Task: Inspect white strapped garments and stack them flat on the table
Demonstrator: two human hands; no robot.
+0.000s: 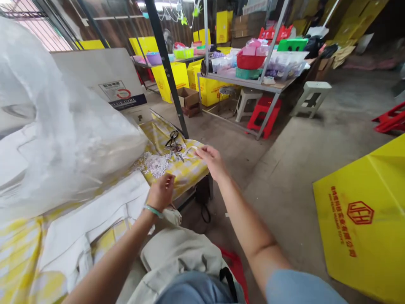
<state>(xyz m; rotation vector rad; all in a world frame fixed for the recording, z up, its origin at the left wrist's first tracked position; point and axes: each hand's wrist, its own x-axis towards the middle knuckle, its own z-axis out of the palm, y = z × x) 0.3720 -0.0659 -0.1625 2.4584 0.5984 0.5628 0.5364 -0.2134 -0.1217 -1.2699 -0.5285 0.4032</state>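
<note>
My right hand (212, 159) is at the table corner, its fingers pinched on the end of a thin white strip (190, 153). The strip curves left over the yellow checked cloth (193, 171). Closer to me is my left hand (162, 191), fingers curled closed; whatever they hold, if anything, is hidden. Beyond it a heap of small white scraps (156, 164) lies on the cloth. Scissors (174, 145) with black handles rest beside the heap, blades pointing toward me. A flat white fabric piece (98, 219) is spread left of my left hand.
A large translucent plastic bag (85, 139) bulges over the table's left side. A dark metal post (167, 67) rises at the far corner. A yellow box (354, 190) stands on the right. Further off are a loaded table (268, 86), a red stool (265, 116) and a white stool (311, 99).
</note>
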